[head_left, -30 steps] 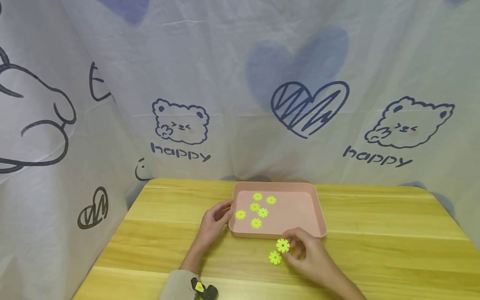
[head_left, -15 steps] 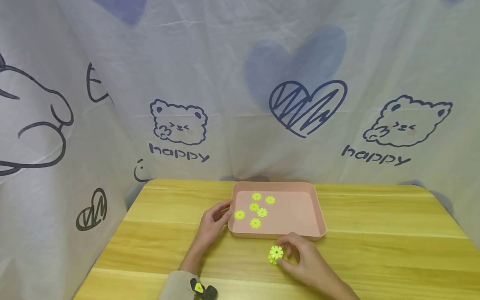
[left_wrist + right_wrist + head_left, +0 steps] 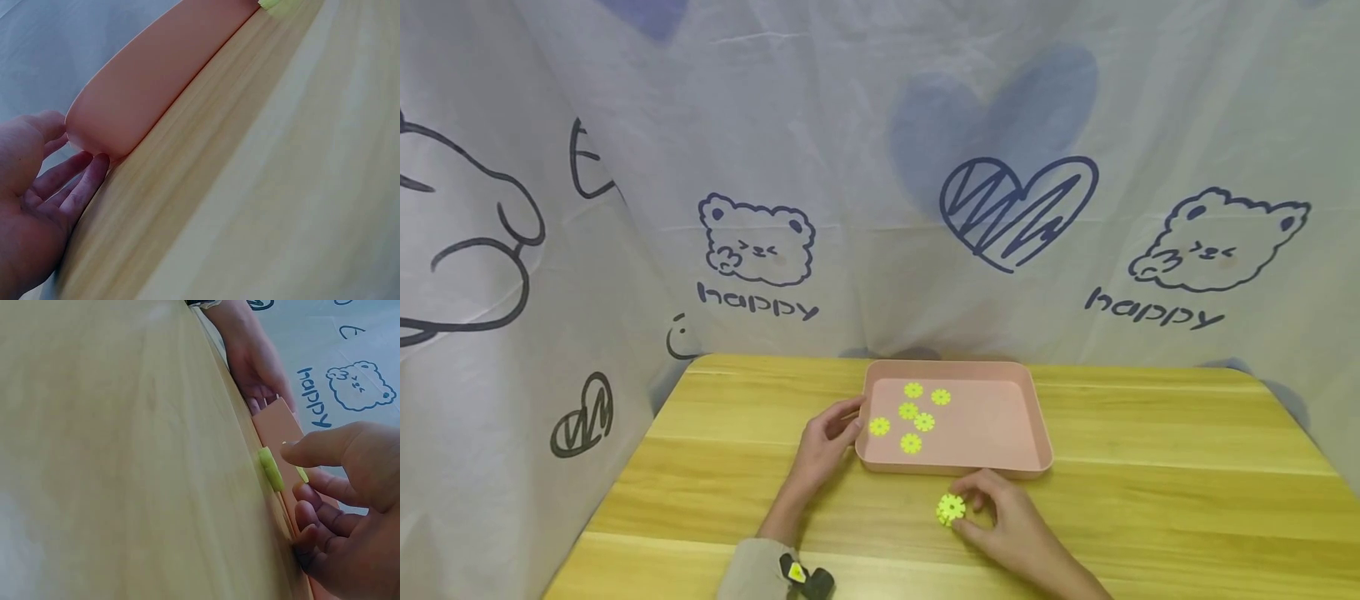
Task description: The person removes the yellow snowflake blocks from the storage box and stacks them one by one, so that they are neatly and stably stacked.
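Note:
My right hand (image 3: 1003,521) pinches a yellow-green snowflake building disc (image 3: 952,505) between thumb and fingers. In the head view it overlaps a second piece on the table. The right wrist view shows the held disc (image 3: 302,474) edge-on, apart from a thicker yellow-green stack (image 3: 270,469) standing on the wood; how many discs form it I cannot tell. My left hand (image 3: 823,446) touches the left end of a pink tray (image 3: 955,469). Up close in the left wrist view, fingertips (image 3: 100,164) rest against the low corner of the tray wall (image 3: 144,87).
Several more yellow-green snowflake discs (image 3: 911,443) lie flat in the left half of the tray. Bare wood tabletop (image 3: 1157,467) extends on both sides. A printed white cloth (image 3: 880,275) hangs behind the table, another along the left side.
My right hand has moved left and slightly down with its disc, from beside the piece on the table to over it. My left hand and the tray have stayed put.

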Action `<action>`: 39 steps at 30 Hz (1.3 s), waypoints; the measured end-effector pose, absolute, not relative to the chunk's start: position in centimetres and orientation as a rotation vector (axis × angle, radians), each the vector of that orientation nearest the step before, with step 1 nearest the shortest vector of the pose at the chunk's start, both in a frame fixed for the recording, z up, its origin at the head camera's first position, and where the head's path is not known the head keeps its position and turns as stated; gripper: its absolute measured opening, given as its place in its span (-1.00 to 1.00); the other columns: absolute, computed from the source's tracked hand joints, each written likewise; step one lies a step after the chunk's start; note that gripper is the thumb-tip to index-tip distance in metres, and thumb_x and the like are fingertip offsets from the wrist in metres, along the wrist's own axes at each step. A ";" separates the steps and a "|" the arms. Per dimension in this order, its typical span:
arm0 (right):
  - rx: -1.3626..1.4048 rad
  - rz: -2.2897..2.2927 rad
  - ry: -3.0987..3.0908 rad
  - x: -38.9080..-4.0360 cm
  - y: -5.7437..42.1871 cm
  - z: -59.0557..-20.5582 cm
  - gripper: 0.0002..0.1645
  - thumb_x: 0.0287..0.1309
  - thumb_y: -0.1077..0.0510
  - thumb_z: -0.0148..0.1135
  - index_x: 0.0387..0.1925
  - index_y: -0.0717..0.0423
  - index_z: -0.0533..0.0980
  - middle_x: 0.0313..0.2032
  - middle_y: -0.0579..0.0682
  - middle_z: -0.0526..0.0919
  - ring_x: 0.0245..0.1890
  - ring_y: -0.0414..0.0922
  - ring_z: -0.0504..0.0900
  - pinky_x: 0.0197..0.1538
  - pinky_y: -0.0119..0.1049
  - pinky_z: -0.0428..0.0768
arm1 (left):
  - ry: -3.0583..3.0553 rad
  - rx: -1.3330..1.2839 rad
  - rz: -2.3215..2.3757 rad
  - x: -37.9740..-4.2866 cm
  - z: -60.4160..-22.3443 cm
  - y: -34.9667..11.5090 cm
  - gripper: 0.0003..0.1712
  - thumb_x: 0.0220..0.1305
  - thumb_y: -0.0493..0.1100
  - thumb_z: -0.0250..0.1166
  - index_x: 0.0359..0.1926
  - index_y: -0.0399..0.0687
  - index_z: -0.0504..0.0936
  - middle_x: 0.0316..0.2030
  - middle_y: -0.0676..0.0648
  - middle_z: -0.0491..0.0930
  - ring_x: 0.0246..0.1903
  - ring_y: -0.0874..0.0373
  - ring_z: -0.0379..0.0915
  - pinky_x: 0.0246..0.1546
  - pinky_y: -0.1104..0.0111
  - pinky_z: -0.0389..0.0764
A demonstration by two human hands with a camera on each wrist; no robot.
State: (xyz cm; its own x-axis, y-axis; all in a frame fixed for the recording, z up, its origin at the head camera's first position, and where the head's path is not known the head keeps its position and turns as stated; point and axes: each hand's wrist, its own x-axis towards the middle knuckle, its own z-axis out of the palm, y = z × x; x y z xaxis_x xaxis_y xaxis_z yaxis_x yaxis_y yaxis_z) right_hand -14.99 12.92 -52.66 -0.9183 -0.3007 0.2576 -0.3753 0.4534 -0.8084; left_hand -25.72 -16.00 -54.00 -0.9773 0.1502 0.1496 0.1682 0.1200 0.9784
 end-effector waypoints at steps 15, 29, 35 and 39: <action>0.548 1.450 -2.654 -14.7 12.6 -53.2 -0.60 -0.04 0.27 0.61 -0.12 0.03 0.67 -0.29 -0.18 0.53 -0.33 -0.22 0.42 -0.30 -0.42 0.54 | -2.335 -0.322 -2.063 -25.8 -54.3 -16.0 -0.58 0.48 -0.29 0.25 0.31 -0.27 0.56 0.27 -0.30 0.53 0.22 -0.22 0.52 0.03 0.23 0.72; 0.516 1.448 -2.687 -14.8 12.5 -53.2 -0.61 -0.03 0.27 0.60 -0.12 0.03 0.67 -0.31 -0.12 0.50 -0.39 -0.23 0.39 -0.37 -0.43 0.49 | -2.338 -0.330 -2.047 -25.8 -54.0 -15.9 -0.57 0.49 -0.30 0.24 0.31 -0.30 0.54 0.30 -0.29 0.52 0.24 -0.24 0.51 0.04 0.21 0.71; 0.510 1.450 -2.695 -14.8 12.4 -53.2 -0.62 -0.02 0.27 0.60 -0.12 0.02 0.67 -0.32 -0.12 0.49 -0.39 -0.24 0.38 -0.37 -0.43 0.48 | -2.340 -0.324 -2.046 -25.8 -54.0 -16.0 -0.57 0.49 -0.30 0.24 0.31 -0.29 0.54 0.30 -0.28 0.52 0.24 -0.22 0.51 0.04 0.26 0.71; 0.507 1.445 -2.697 -14.8 12.4 -53.2 -0.62 -0.02 0.28 0.60 -0.13 0.03 0.67 -0.32 -0.13 0.49 -0.39 -0.24 0.38 -0.37 -0.43 0.49 | -2.334 -0.328 -2.052 -25.9 -54.1 -16.0 -0.57 0.49 -0.31 0.24 0.31 -0.30 0.54 0.30 -0.30 0.51 0.24 -0.24 0.50 0.04 0.25 0.70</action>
